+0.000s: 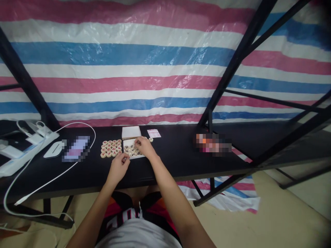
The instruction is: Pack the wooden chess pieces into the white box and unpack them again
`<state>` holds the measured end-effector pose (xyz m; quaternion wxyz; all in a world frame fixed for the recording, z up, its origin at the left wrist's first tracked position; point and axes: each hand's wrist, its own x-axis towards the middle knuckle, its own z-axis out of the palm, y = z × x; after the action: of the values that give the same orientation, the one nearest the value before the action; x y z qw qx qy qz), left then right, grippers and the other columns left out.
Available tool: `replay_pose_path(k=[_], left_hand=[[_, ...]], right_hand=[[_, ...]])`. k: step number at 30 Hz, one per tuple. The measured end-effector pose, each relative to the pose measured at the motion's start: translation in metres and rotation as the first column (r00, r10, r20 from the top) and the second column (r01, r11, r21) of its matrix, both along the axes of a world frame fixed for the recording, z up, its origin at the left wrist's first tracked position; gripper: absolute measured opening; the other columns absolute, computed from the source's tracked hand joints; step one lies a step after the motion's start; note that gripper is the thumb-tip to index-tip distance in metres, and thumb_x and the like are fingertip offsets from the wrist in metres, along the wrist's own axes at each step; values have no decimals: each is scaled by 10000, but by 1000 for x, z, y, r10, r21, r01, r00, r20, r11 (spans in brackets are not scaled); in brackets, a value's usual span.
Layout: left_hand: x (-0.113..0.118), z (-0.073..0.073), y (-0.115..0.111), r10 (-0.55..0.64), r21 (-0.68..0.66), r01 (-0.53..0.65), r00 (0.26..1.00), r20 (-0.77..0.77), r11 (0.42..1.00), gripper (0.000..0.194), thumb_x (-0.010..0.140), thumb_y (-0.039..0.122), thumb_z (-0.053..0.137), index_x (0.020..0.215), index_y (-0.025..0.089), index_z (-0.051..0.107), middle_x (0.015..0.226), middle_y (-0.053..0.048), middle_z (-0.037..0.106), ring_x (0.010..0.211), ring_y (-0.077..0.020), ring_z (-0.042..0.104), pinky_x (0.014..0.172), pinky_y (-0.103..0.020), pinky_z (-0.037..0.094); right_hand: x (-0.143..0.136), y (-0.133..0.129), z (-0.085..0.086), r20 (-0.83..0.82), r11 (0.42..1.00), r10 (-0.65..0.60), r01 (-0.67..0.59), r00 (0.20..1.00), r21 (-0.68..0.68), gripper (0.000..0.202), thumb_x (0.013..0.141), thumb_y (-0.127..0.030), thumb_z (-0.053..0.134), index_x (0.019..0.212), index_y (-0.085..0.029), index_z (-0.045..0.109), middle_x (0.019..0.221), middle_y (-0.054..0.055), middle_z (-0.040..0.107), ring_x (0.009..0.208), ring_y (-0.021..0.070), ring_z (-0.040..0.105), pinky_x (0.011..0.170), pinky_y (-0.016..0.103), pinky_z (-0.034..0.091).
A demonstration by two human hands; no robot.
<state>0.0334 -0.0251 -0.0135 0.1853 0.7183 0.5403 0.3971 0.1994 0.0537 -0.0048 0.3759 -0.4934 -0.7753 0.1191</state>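
An open white box (126, 142) on the black table holds several round wooden pieces (133, 152) with dark characters. My right hand (145, 146) reaches over the box's right side, fingers pinched; what they hold, if anything, is too small to tell. Near the box's lower left corner is my left hand (120, 163), its fingers curled together, contents hidden. To the left stand red-marked round pieces (110, 148) in neat rows. One loose piece (151, 140) lies just right of the box, and behind it is a white lid (131, 132).
A printed card (154, 133) lies behind the right hand. On the left are a blurred phone-like object (77, 148), a white device (54, 149), a power strip (23, 153) and white cables. A pixelated item (210, 143) sits at right, near black metal posts.
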Motion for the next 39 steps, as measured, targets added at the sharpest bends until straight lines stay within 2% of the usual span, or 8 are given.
replay_pose_path(k=[3, 9, 14, 21, 27, 31, 35, 39], left_hand=[[0, 0, 0, -3, -2, 3, 1000, 8, 1000, 150, 766, 222, 451, 736, 191, 595, 744, -3, 571, 605, -126, 510, 622, -245, 406], [0, 0, 0, -3, -7, 3, 1000, 4, 1000, 147, 761, 219, 452, 736, 189, 594, 744, -1, 563, 600, -124, 506, 623, -247, 404], [0, -2, 1, -9, -14, 9, 1000, 20, 1000, 149, 770, 218, 448, 758, 190, 593, 751, -4, 562, 609, -128, 506, 630, -253, 411], [0, -2, 0, -11, -11, 11, 1000, 15, 1000, 151, 777, 229, 450, 756, 191, 594, 765, -11, 573, 622, -135, 520, 642, -262, 426], [-1, -1, 0, -15, -1, 15, 1000, 10, 1000, 152, 764, 217, 448, 748, 189, 597, 762, -13, 582, 623, -133, 527, 649, -261, 430], [-1, -1, 0, -7, -14, 7, 1000, 22, 1000, 154, 767, 234, 457, 765, 188, 604, 766, -14, 586, 618, -135, 528, 633, -261, 429], [0, 0, 0, -1, -14, 1, 1000, 7, 1000, 154, 759, 227, 455, 753, 191, 605, 738, -10, 575, 614, -137, 522, 624, -261, 426], [0, 1, 0, -4, -17, 4, 1000, 12, 1000, 157, 762, 232, 450, 749, 189, 601, 754, -14, 583, 621, -139, 526, 636, -263, 428]], right_hand=[[-6, 1, 0, 58, 998, 52, -51, 997, -26, 111, 777, -108, 529, 825, -157, 617, 856, 22, 582, 788, 115, 535, 771, 216, 406], [-10, 9, 6, 235, 1000, -18, 22, 972, -14, 182, 797, -93, 498, 903, -145, 637, 943, 66, 612, 853, 133, 555, 799, 220, 395], [-11, 7, 9, 372, 999, -34, 43, 928, -17, 221, 856, -162, 451, 881, -158, 670, 935, 84, 658, 939, 161, 564, 852, 247, 377], [-12, 6, 7, 367, 998, -52, 65, 929, -22, 302, 805, -79, 463, 1020, -169, 656, 1032, 82, 656, 1002, 153, 559, 867, 230, 381], [-14, 1, 10, 429, 997, -75, 66, 900, 37, 220, 852, -172, 456, 890, -150, 672, 949, 102, 657, 973, 183, 558, 866, 279, 378], [-14, 0, 10, 438, 996, -84, 90, 895, 7, 221, 825, -123, 469, 923, -160, 663, 957, 91, 660, 962, 171, 570, 816, 245, 392], [-15, 3, 10, 428, 988, -144, 153, 892, 15, 226, 820, -112, 469, 918, -168, 665, 961, 95, 665, 931, 177, 583, 818, 264, 390], [-15, 4, 11, 441, 992, -116, 124, 890, 10, 220, 837, -136, 461, 918, -156, 664, 960, 110, 663, 942, 187, 576, 832, 283, 383]])
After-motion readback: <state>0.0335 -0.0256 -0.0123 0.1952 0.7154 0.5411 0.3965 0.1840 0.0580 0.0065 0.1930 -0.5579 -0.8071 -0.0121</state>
